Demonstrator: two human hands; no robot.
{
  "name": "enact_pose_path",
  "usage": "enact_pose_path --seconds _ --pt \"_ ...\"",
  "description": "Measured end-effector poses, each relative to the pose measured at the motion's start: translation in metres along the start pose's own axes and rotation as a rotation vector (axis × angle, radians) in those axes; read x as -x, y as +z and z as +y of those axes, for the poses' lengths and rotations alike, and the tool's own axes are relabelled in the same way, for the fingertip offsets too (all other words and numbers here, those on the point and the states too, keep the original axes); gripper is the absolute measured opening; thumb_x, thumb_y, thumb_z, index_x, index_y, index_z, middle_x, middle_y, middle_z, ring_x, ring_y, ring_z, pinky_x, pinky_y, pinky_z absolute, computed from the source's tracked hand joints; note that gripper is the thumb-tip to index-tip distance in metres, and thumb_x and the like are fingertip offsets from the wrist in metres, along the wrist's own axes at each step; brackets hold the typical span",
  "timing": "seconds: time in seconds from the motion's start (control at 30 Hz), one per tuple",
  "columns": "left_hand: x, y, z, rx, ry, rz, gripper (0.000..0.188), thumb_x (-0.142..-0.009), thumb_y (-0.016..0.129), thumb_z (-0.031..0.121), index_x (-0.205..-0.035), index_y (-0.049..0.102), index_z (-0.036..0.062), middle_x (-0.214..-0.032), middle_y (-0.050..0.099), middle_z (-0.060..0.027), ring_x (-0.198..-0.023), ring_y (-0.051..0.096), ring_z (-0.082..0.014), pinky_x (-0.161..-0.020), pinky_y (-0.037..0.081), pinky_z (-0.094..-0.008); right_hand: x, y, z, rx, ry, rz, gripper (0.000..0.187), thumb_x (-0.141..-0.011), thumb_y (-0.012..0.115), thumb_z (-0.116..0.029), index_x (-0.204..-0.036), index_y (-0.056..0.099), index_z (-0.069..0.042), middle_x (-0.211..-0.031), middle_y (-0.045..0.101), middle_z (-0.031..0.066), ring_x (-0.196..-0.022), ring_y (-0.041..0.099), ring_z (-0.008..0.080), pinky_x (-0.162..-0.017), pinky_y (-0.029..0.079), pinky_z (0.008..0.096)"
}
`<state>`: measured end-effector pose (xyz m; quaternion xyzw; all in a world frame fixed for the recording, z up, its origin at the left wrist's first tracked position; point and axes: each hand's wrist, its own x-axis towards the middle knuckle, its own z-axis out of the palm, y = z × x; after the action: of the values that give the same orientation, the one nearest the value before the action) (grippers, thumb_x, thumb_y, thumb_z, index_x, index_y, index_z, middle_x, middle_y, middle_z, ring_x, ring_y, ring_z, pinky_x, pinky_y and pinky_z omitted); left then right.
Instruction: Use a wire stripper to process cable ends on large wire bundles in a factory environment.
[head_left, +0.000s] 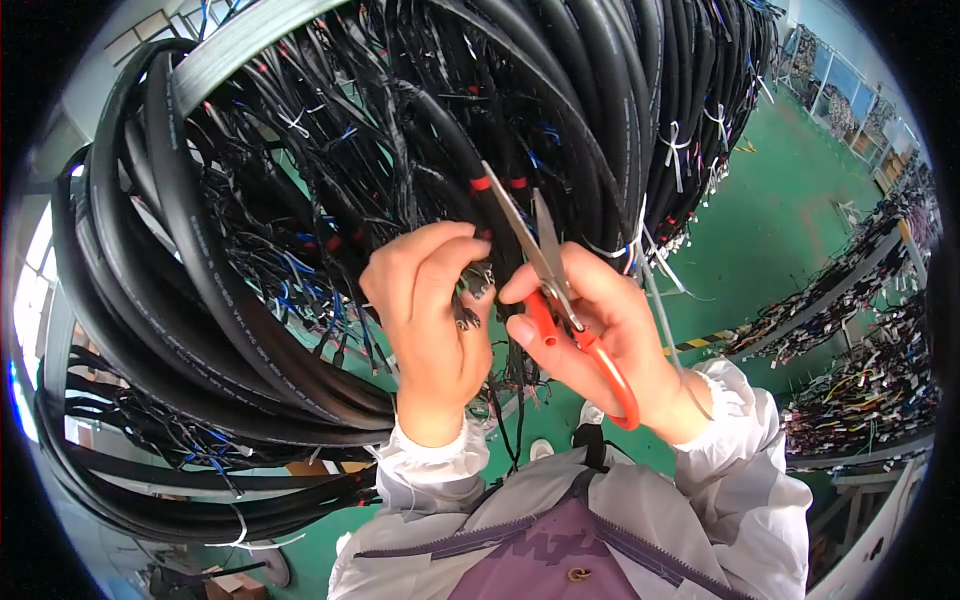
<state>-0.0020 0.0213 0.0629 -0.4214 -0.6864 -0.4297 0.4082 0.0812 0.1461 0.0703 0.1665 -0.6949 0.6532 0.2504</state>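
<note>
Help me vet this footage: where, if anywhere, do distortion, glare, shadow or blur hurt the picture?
Head view: corners black, bar looks bowed; head view: left window overexposed, cables softly shiny; head view: shadow obscures detail among the hanging wires; head view: scissors fairly sharp, no obvious motion blur.

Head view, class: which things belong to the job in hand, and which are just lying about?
Likely in the job:
scissors, in the right hand
small dark pieces, in the left hand
black cables, beyond the hands

Likely lying about:
wire bundles, far right
cardboard box, lower left
</note>
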Motion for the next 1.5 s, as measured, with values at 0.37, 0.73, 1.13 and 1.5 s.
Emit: enact_pose_path --seconds 0.37,0.73,1.13,1.5 --pt "0.010 -0.002 0.002 0.335 -0.152 0.099 0.038 -0.086 0.055 0.014 -0.120 0.052 -0.0009 -0.113 0.061 -0.0167 -0.094 0.063 -0.0226 -0.094 0.035 -0.0369 0.009 -0.001 0.001 0.059 0.066 0.015 0.018 -0.077 0.064 0.002 -0.092 0.054 -0.001 -0.067 0.053 0.0001 -0.059 0.045 0.0024 -0.051 0.037 0.0193" --pt "0.011 -0.003 0.003 0.374 -0.185 0.149 0.028 -0.076 0.064 0.005 -0.103 0.064 0.0018 -0.103 0.065 -0.0147 -0.079 0.067 -0.0177 -0.090 0.038 -0.0351 0.015 -0.009 0.001 0.607 -0.239 0.039 0.032 -0.065 0.069 0.003 -0.094 0.059 -0.002 -0.071 0.055 0.0053 -0.054 0.054 0.0146 -0.047 0.042 0.0265" --pt "0.009 -0.007 0.010 0.163 -0.200 0.145 0.036 -0.068 0.062 -0.003 -0.103 0.066 0.0050 -0.097 0.067 -0.0116 -0.083 0.066 -0.0192 -0.086 0.042 -0.0355 0.019 -0.004 -0.005 1.143 -0.491 0.086 0.037 -0.062 0.073 -0.011 -0.096 0.063 -0.006 -0.061 0.043 0.0021 -0.045 0.046 0.0167 -0.039 0.037 0.0291" --pt "0.008 -0.003 0.009 -0.007 -0.111 0.156 0.030 -0.071 0.067 0.002 -0.101 0.066 0.0052 -0.094 0.068 -0.0082 -0.084 0.066 -0.0191 -0.084 0.043 -0.0354 0.019 -0.003 -0.004 1.172 -0.493 0.130 0.035 -0.064 0.072 -0.010 -0.097 0.062 -0.005 -0.060 0.044 0.0031 -0.044 0.046 0.0175 -0.039 0.037 0.0293"
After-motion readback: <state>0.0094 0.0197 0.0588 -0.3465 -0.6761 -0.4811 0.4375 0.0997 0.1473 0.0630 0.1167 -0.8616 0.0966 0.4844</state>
